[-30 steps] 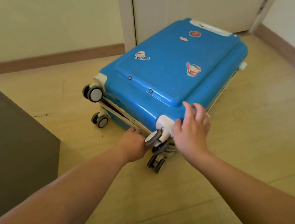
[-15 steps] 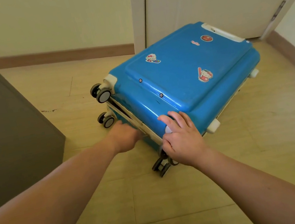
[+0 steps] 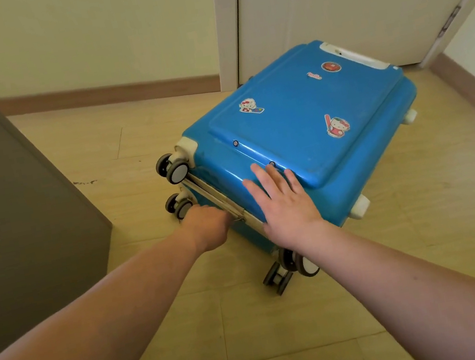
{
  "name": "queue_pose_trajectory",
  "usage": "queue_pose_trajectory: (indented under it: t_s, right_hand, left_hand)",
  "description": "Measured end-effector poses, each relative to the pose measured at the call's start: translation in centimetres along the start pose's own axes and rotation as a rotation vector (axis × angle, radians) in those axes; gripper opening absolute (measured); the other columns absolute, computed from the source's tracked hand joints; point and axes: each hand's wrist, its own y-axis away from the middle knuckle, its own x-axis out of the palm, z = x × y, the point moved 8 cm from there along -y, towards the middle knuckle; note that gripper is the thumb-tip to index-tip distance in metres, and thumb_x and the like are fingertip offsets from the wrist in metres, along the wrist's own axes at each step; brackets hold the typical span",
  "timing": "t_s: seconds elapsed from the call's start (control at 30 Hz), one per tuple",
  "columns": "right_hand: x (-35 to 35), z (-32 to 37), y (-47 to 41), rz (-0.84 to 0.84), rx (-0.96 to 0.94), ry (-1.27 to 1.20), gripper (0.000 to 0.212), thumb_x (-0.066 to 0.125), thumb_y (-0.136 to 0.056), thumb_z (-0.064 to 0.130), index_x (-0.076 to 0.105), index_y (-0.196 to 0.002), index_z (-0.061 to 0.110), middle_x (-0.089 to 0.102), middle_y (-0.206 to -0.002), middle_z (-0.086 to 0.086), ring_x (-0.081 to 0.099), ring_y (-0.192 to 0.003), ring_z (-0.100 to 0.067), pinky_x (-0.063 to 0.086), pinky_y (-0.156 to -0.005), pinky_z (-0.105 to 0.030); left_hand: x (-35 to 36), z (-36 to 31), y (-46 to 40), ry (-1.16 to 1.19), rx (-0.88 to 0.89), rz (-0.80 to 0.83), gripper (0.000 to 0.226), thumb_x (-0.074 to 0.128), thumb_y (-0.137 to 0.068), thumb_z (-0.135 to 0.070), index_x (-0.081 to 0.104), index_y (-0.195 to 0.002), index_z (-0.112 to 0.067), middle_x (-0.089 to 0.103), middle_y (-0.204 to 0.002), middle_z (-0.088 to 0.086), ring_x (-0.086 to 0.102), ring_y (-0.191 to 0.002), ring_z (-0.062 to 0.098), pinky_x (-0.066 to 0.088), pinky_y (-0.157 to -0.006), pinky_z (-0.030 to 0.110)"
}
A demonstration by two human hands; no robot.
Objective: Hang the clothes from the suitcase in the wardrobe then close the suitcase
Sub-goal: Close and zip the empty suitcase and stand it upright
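**Zipping the suitcase shut**

Suitcase [image 3: 301, 136] on the floor under my grips. Right hand [image 3: 284, 203] flat, fingers straight, pressing lid. Left hand [image 3: 209, 224] curled at the zip seam [image 3: 217, 197]; pull hidden. Hard slick shell, probably light: brace lid, pull zip.

suitcase [image 3: 301, 136]: laid flat on the floor [image 3: 431, 241], before the door [image 3: 357, 0]
cabinet [image 3: 14, 219]: left of suitcase, apart
right hand [image 3: 284, 203]: laid on suitcase's near corner
left hand [image 3: 209, 226]: at its near side seam
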Motion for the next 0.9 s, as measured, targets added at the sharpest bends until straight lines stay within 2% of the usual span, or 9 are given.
queue_pose_trajectory:
  t_s: [0.07,0.13,0.23,0.33,0.53,0.6,0.77,0.9]
  right_hand:
    - [0.8,-0.2,-0.6,-0.023,0.057,0.075,0.094,0.057,-0.089,0.020,-0.011,-0.154,0.019,-0.014,-0.161,-0.007,-0.012,-0.150,-0.028,-0.007,-0.121,-0.045]
    - [1.4,-0.8,-0.4,-0.035,0.093,0.088,0.098,0.059,-0.090,0.025,-0.015,-0.153,0.018,-0.014,-0.163,-0.006,-0.015,-0.149,-0.024,-0.011,-0.120,-0.043]
    - [1.7,-1.4,0.1,-0.030,0.114,0.084,0.100,0.061,-0.090,0.028,-0.016,-0.153,0.017,-0.015,-0.163,-0.004,-0.018,-0.149,-0.020,-0.014,-0.118,-0.043]
    - [1.8,-1.9,0.4,-0.022,0.122,0.091,0.100,0.061,-0.090,0.029,-0.016,-0.153,0.018,-0.016,-0.163,-0.003,-0.018,-0.149,-0.019,-0.014,-0.119,-0.043]
    - [1.8,-3.1,1.6,-0.009,0.127,0.095,0.098,0.061,-0.091,0.030,-0.012,-0.154,0.020,-0.013,-0.163,0.000,-0.015,-0.149,-0.016,-0.012,-0.120,-0.044]
    - [1.6,-3.4,2.0,-0.004,0.120,0.109,0.095,0.058,-0.092,0.032,-0.012,-0.154,0.020,-0.013,-0.163,0.001,-0.015,-0.149,-0.016,-0.014,-0.119,-0.043]
    - [1.6,-3.3,2.2,0.035,0.105,0.171,0.092,0.055,-0.093,0.032,-0.012,-0.154,0.017,-0.011,-0.163,-0.003,-0.015,-0.149,-0.020,-0.012,-0.118,-0.048]
    - [-0.1,-1.5,-0.3,0.040,0.097,0.156,0.087,0.052,-0.086,0.037,0.004,-0.154,0.011,0.013,-0.156,-0.008,0.009,-0.145,-0.029,-0.001,-0.121,-0.050]
  left_hand:
    - [0.4,0.4,0.1,0.003,-0.020,0.027,0.022,0.047,-0.090,-0.017,0.062,-0.103,-0.027,0.068,-0.094,-0.001,0.062,-0.084,0.023,0.045,-0.069,0.032]
    - [0.5,0.6,0.2,0.004,-0.025,0.036,0.025,0.047,-0.089,-0.017,0.063,-0.105,-0.027,0.067,-0.089,-0.002,0.060,-0.079,0.022,0.045,-0.065,0.031]
    - [0.6,1.0,0.3,0.044,-0.051,0.062,0.027,0.046,-0.092,-0.019,0.062,-0.111,-0.029,0.060,-0.081,-0.004,0.057,-0.073,0.020,0.045,-0.060,0.031]
    - [0.7,1.0,0.2,0.078,-0.063,0.083,0.028,0.045,-0.093,-0.019,0.062,-0.113,-0.028,0.059,-0.082,-0.004,0.056,-0.073,0.019,0.050,-0.062,0.032]
    - [0.7,1.3,0.4,0.135,-0.092,0.109,0.022,0.046,-0.090,-0.015,0.063,-0.102,-0.023,0.063,-0.085,-0.003,0.061,-0.077,0.019,0.057,-0.071,0.036]
    - [0.7,2.6,0.6,0.140,-0.159,0.102,0.023,0.045,-0.089,-0.014,0.063,-0.101,-0.022,0.062,-0.084,-0.002,0.060,-0.078,0.020,0.056,-0.072,0.035]
    - [0.1,4.4,0.6,0.153,-0.293,0.089,0.011,0.045,-0.092,-0.013,0.054,-0.092,-0.019,0.055,-0.082,0.000,0.055,-0.074,0.022,0.051,-0.068,0.032]
    - [1.5,5.0,0.0,0.270,-0.292,0.099,0.024,0.042,-0.097,-0.022,0.061,-0.111,-0.023,0.062,-0.091,0.001,0.059,-0.082,0.023,0.048,-0.072,0.035]
